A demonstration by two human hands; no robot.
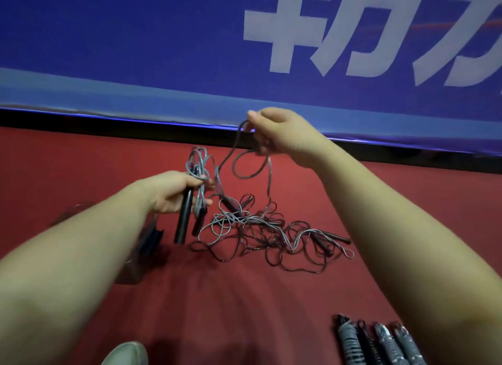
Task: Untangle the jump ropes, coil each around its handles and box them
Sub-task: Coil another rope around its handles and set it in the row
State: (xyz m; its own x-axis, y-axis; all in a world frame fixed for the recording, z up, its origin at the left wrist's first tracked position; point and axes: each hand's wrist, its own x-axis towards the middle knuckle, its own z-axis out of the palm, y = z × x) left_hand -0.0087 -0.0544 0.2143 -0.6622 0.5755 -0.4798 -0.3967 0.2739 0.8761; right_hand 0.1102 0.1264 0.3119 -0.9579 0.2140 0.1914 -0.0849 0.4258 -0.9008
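The tangle of ropes lies on the floor before the banner; the box stands left of it; four coiled ropes lie side by side, near right.

Red carpet floor with jump ropes on it.
A loose tangle of ropes lies in the middle. Left of the tangle stands a clear box. Right of it, nearer the person, lie four coiled ropes side by side.
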